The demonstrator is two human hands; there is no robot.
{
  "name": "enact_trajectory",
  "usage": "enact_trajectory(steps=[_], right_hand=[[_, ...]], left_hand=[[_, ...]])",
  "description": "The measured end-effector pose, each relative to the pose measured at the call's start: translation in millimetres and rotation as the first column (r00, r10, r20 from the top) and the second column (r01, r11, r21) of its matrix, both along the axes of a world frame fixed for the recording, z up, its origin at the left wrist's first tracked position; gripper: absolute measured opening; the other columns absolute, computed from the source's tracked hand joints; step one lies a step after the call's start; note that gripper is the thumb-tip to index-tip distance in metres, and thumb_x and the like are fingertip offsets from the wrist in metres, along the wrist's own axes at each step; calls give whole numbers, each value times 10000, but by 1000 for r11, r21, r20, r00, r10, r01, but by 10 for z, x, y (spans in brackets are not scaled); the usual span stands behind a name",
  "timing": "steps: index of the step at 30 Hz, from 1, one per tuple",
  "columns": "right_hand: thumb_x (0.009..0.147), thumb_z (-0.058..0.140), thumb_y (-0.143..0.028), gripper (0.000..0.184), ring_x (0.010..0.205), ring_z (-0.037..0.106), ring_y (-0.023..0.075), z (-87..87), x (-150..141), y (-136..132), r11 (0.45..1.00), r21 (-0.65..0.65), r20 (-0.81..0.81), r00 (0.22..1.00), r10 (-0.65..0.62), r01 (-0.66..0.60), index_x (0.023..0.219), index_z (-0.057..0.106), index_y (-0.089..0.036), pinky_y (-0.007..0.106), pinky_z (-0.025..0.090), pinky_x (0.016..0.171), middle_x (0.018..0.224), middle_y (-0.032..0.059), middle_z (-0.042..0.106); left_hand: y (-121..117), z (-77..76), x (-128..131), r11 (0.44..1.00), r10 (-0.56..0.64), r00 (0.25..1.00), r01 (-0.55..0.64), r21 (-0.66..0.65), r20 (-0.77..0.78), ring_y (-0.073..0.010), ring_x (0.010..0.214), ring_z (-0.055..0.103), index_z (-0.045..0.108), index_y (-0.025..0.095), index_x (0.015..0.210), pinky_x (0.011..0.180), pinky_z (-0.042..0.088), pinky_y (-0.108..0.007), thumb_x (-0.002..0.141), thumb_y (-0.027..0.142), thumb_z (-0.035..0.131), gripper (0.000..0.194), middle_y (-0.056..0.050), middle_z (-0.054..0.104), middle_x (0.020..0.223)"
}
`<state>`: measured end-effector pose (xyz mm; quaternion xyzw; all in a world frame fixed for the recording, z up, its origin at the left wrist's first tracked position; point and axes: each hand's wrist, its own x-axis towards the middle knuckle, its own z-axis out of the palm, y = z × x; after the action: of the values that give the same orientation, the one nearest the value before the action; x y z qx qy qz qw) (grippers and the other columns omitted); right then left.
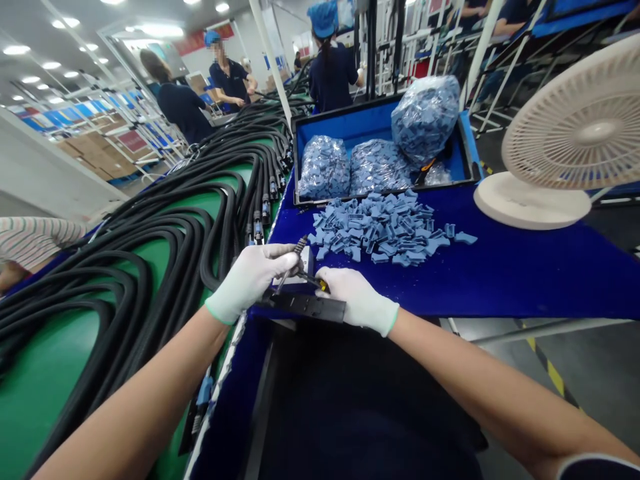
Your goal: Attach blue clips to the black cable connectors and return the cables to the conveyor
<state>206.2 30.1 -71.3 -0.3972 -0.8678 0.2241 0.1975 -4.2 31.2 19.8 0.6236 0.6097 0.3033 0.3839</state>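
Both my hands wear white gloves and meet at the near edge of a blue-covered table point(500, 273). My left hand point(250, 277) is closed around the end of a black cable point(299, 248). My right hand point(357, 297) is closed on a small yellow-tipped part point(320, 285) at that cable end. Under both hands sits a black fixture block point(310, 307). Just beyond them lies a heap of small blue plastic clips point(385, 230).
Many black cables point(165, 253) lie in loops on a green conveyor point(45, 373) at my left. A blue tray point(373, 120) holds bags of blue clips point(425, 117). A white fan point(575, 127) stands at the right. Other workers stand behind.
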Motion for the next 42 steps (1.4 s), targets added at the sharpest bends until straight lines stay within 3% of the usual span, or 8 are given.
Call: enact_trajectory(steps=[6, 10, 13, 17, 28, 31, 36, 42], right_hand=[[836, 611, -36, 310, 1019, 638, 324, 160, 405, -132, 986, 153, 123, 989, -82, 62, 1133, 630, -122, 423, 489, 861, 1071, 167, 684], [797, 835, -238, 586, 1188, 596, 334, 74, 444, -245, 993, -29, -216, 969, -116, 112, 1332, 606, -172, 495, 486, 1016, 1287, 144, 647], [817, 824, -289, 600, 988, 677, 227, -4, 355, -353, 914, -401, -551, 812, -190, -58, 1364, 582, -236, 405, 558, 909, 1178, 54, 694], [813, 780, -239, 442, 994, 686, 216, -26, 244, -386, 830, -538, -703, 623, -344, -149, 1225, 624, -216, 371, 574, 883, 1117, 39, 703], [718, 777, -122, 508, 891, 735, 222, 150, 217, -265, 740, -604, -707, 628, -326, -296, 1169, 567, -220, 382, 609, 823, 1033, 22, 697], [722, 780, -132, 468, 835, 742, 223, 133, 193, -280, 722, -617, -710, 618, -339, -313, 1129, 565, -216, 401, 613, 810, 960, 10, 712], [701, 772, -122, 441, 905, 736, 229, 91, 174, -272, 746, -602, -713, 611, -343, -284, 1102, 609, -208, 418, 603, 867, 978, 20, 730], [767, 767, -230, 413, 983, 742, 241, 123, 152, -435, 791, -592, -769, 403, -496, -154, 1139, 590, -222, 437, 619, 904, 1153, 63, 737]], left_hand=[[-57, 24, 128, 998, 35, 993, -39, 38, 109, -240, 881, 752, 780, 143, 1214, 825, 602, -326, 818, 420, 817, 484, -75, 812, 1030], [-134, 59, 183, 989, 65, 994, -76, 129, 87, -263, 1007, 747, 749, 160, 1305, 944, 583, -368, 865, 407, 778, 505, -81, 802, 1142], [-192, 52, 177, 980, -95, 995, 100, 170, -37, -277, 1176, 704, 754, 218, 1315, 1076, 519, -393, 906, 391, 744, 444, -63, 765, 1282], [-246, -14, 208, 909, -327, 911, 376, 178, -252, -253, 1101, 721, 802, 257, 1215, 1021, 542, -374, 925, 322, 726, 307, -46, 789, 1165], [-167, -103, 136, 679, -480, 729, 661, 319, -488, -205, 892, 670, 820, 278, 1098, 799, 538, -338, 980, 246, 621, 234, -85, 732, 1015], [-50, -150, 93, 757, -531, 789, 606, 246, -310, -226, 974, 684, 774, 271, 1243, 885, 547, -359, 905, 311, 743, 342, -82, 738, 1099], [70, -155, 166, 901, -411, 885, 431, 50, -221, -230, 912, 687, 390, 215, 1630, 851, 562, -355, 592, 331, 932, 1177, -26, 716, 1044], [-499, -317, 191, 973, -46, 975, 93, 212, -217, -223, 786, 658, 784, 213, 844, 786, 542, -349, 822, 408, 786, 196, -39, 719, 818]])
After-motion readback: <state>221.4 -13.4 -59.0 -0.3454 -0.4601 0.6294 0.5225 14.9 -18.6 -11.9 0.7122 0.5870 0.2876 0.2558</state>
